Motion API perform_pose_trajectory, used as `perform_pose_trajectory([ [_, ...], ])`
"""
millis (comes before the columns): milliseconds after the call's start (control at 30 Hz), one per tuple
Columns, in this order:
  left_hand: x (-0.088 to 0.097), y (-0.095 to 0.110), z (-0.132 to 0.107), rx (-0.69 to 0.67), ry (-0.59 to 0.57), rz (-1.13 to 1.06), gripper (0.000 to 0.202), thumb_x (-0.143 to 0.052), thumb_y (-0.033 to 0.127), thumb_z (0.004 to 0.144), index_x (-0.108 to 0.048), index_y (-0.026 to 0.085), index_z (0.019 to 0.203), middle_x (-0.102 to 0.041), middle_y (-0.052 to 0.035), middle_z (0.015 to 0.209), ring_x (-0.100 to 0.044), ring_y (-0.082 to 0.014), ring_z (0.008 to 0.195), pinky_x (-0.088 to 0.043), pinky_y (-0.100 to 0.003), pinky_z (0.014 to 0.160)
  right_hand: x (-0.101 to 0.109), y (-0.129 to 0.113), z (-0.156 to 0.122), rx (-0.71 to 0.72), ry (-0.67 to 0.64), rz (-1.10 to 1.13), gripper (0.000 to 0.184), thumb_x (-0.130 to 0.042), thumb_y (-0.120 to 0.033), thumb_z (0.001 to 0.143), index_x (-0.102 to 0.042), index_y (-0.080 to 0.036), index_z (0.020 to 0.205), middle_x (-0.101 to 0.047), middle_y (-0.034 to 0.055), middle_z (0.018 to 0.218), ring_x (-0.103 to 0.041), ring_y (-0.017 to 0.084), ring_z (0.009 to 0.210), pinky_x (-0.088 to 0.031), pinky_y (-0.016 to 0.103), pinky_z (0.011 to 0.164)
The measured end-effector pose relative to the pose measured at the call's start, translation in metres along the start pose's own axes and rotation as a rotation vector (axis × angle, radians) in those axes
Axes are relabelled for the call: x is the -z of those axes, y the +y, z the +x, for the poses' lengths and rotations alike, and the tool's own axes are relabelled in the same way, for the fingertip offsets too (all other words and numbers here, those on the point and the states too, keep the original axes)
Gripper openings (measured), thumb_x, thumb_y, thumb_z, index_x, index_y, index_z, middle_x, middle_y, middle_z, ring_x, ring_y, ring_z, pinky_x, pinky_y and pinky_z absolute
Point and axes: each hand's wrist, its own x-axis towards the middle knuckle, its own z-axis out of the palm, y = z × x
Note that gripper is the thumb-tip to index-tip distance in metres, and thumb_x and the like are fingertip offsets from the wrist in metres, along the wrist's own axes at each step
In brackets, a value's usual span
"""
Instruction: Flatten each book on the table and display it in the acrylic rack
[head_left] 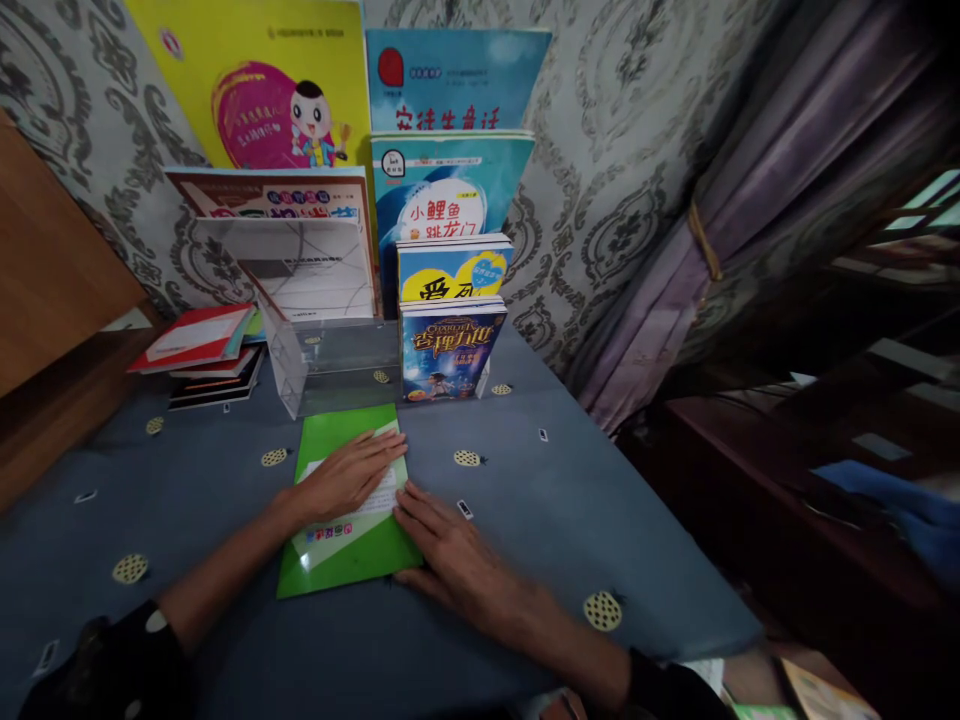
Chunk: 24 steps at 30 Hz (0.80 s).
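A green book (pixel 352 570) with a pale panel lies flat on the blue-grey tablecloth. Across its upper half rests my left hand (pixel 356 475), palm down with fingers stretched out. At the book's right edge is my right hand (pixel 454 545), its fingers extended and the tips touching the edge. Neither hand grasps anything. Just beyond the book stands a clear plastic book stand (pixel 289 370), whose right side holds a dark blue book (pixel 452 350) in front of other upright books. In its left side, a whitish book (pixel 300 270) stands before a brown-edged one.
At the left is a stack of red and dark books (pixel 206 345) near a wooden panel (pixel 60 270). A yellow book (pixel 187 60) and teal books (pixel 450 80) lean toward the patterned wall. A tied curtain (pixel 667 230) hangs right of the table (pixel 600 500).
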Motion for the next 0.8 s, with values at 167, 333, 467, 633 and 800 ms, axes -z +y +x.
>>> perform_pose_trajectory([
  [167, 0.002, 0.014, -0.009, -0.025, -0.026, 0.006, 0.045, -0.028, 0.028, 0.105, -0.039, 0.022, 0.148, -0.040, -0.0041, 0.155, -0.032, -0.0154, 0.145, -0.026, -0.039, 0.121, -0.009, -0.003, -0.003, 0.052, 0.127, -0.003, 0.042, -0.070, -0.027, 0.088, -0.063, -0.015, 0.127, -0.065, 0.0148, 0.130, -0.055, 0.027, 0.128, -0.047, 0.044, 0.109],
  [333, 0.003, 0.031, -0.019, -0.045, -0.016, -0.016, 0.045, -0.031, 0.027, 0.105, -0.037, 0.025, 0.149, -0.041, -0.0032, 0.155, -0.033, -0.0163, 0.145, -0.026, -0.041, 0.121, -0.012, -0.011, -0.007, 0.055, 0.191, -0.060, 0.023, -0.069, -0.018, 0.087, -0.069, -0.017, 0.110, -0.073, 0.0102, 0.113, -0.065, 0.024, 0.112, -0.054, 0.038, 0.098],
  [467, 0.004, 0.046, -0.027, -0.047, -0.048, -0.025, 0.044, -0.031, 0.027, 0.105, -0.039, 0.024, 0.148, -0.041, -0.0027, 0.155, -0.033, -0.0157, 0.145, -0.025, -0.041, 0.121, -0.011, -0.017, -0.013, 0.041, 0.188, -0.094, 0.019, -0.063, -0.015, 0.090, -0.069, -0.019, 0.107, -0.074, 0.0074, 0.110, -0.066, 0.022, 0.105, -0.054, 0.038, 0.092],
  [633, 0.008, 0.067, -0.039, -0.054, -0.079, -0.045, 0.043, -0.031, 0.027, 0.105, -0.040, 0.023, 0.147, -0.042, -0.0031, 0.155, -0.034, -0.0160, 0.145, -0.024, -0.040, 0.122, -0.010, -0.023, -0.023, 0.062, 0.209, -0.077, 0.018, -0.059, -0.016, 0.093, -0.068, -0.019, 0.108, -0.074, 0.0063, 0.105, -0.065, 0.022, 0.102, -0.053, 0.038, 0.090],
  [800, 0.012, 0.087, -0.051, -0.073, -0.094, -0.089, 0.044, -0.034, 0.028, 0.105, -0.037, 0.025, 0.149, -0.042, -0.0027, 0.154, -0.033, -0.0154, 0.145, -0.025, -0.040, 0.121, -0.009, -0.028, -0.036, 0.094, 0.254, -0.060, 0.019, -0.055, -0.016, 0.094, -0.068, -0.018, 0.107, -0.074, 0.0083, 0.103, -0.066, 0.021, 0.099, -0.054, 0.038, 0.089],
])
